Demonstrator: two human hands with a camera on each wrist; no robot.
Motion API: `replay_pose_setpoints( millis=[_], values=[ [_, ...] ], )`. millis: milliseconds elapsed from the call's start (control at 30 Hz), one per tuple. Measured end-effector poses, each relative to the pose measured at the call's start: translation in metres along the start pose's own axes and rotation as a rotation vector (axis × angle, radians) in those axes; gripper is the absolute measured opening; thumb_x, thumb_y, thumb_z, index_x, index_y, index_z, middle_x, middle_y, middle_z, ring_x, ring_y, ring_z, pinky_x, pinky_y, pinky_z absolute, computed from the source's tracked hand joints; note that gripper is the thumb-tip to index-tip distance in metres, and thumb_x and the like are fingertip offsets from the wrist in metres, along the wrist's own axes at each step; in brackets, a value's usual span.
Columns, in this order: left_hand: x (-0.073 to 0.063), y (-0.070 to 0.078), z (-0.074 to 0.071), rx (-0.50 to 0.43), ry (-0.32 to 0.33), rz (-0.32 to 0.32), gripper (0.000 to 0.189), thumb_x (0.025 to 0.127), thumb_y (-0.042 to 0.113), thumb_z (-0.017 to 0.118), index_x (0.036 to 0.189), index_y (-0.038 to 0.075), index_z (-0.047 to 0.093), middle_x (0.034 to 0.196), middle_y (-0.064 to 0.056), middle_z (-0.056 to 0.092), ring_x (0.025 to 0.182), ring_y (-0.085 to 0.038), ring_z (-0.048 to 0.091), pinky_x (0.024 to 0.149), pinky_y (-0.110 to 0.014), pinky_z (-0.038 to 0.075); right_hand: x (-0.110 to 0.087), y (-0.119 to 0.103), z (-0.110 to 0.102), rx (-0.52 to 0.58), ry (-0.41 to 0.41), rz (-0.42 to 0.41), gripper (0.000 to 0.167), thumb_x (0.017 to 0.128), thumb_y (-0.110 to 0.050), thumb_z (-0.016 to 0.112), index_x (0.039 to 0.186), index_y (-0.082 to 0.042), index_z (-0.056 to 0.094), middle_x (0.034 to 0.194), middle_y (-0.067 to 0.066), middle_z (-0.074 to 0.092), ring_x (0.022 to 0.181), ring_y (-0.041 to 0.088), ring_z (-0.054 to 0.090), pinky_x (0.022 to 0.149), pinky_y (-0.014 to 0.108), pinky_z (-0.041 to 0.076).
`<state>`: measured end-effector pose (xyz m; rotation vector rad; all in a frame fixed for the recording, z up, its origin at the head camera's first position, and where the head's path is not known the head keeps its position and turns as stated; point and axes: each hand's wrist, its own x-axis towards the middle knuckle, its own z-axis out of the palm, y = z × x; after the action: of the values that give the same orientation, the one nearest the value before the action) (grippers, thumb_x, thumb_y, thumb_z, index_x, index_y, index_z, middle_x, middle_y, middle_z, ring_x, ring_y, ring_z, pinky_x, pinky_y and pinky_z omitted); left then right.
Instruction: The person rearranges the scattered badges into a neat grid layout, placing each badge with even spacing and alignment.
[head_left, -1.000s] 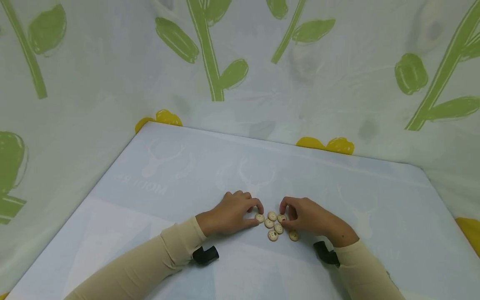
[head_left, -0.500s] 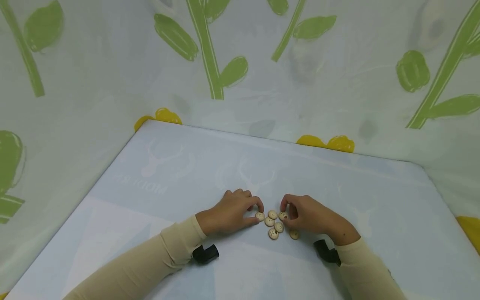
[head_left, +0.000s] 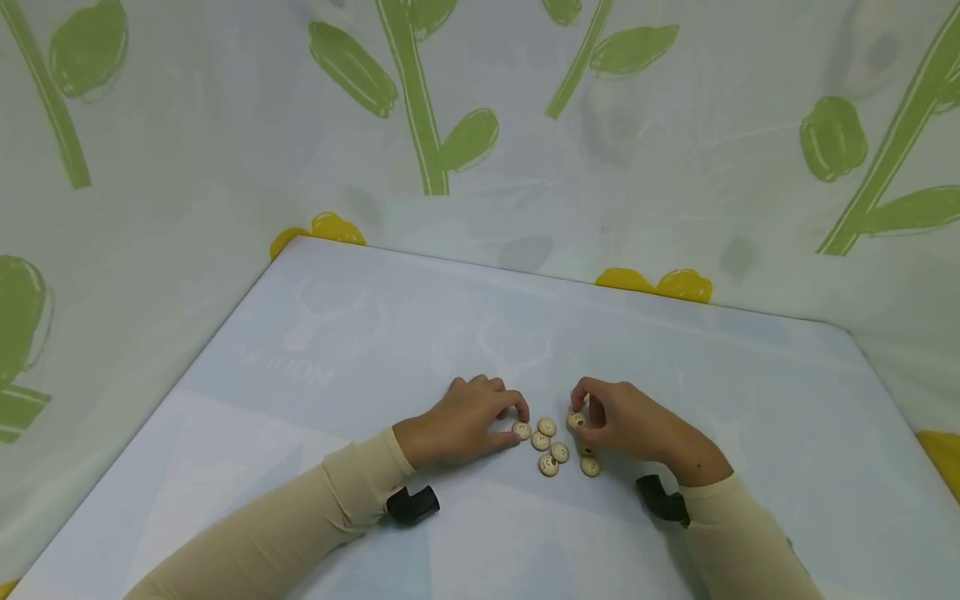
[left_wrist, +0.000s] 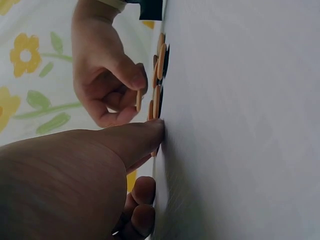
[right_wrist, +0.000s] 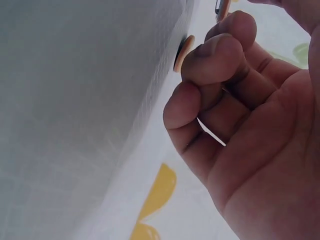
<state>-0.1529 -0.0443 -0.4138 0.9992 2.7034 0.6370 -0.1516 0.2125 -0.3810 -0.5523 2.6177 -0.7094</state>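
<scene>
A pale backdrop (head_left: 225,133), printed with green stems and leaves from the left side across to the right, stands behind the table (head_left: 420,317). Its bluish-white covering bears faint antlered heads, lettering at left and lighter angular patches; yellow shapes (head_left: 337,227) peep over the far edge.

From the left, a beige sleeve (head_left: 277,517) with stretchy-looking folds runs to the left hand (head_left: 465,423), whose thumb and forefinger pinch the left disc (head_left: 521,431) at the tabletop. A matte black wrist piece (head_left: 414,506) sits below. The middle discs (head_left: 559,452), four round, woody tan pieces with small dark marks, lie close together on the table. The right hand (head_left: 630,423) pinches the right disc (head_left: 576,419) on edge, raised clear of the surface in the left wrist view. Under its thumb, the near disc (head_left: 590,466) lies flat.

Since half a second ago, the left hand has hardly shifted; the right hand has carried its disc farther from the middle ones, uncovering more of the near disc.
</scene>
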Motion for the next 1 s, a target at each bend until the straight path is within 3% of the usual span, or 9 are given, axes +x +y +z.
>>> replay_pose_setpoints(
  millis=[433,1000],
  values=[
    [-0.001,0.000,0.000,-0.005,0.013,0.010,0.021,0.092,0.038,0.072,0.111,0.031,0.067,0.091,0.009,0.058,0.089,-0.009,0.050,0.079,-0.034,0.037,0.000,0.009,-0.006,-0.042,0.068,0.042,0.025,0.086,-0.014,0.075,0.102,-0.010,0.057,0.070,0.000,0.055,0.062,0.012,0.050,0.056,0.025,0.044],
    [0.000,0.001,0.001,-0.006,-0.001,-0.007,0.020,0.092,0.039,0.071,0.111,0.032,0.067,0.092,0.010,0.057,0.090,-0.009,0.050,0.080,-0.034,0.036,0.002,0.020,-0.012,-0.063,0.067,0.121,0.024,0.089,-0.015,0.072,0.105,-0.007,0.056,0.074,0.002,0.060,0.064,0.013,0.052,0.058,0.027,0.046]
  ],
)
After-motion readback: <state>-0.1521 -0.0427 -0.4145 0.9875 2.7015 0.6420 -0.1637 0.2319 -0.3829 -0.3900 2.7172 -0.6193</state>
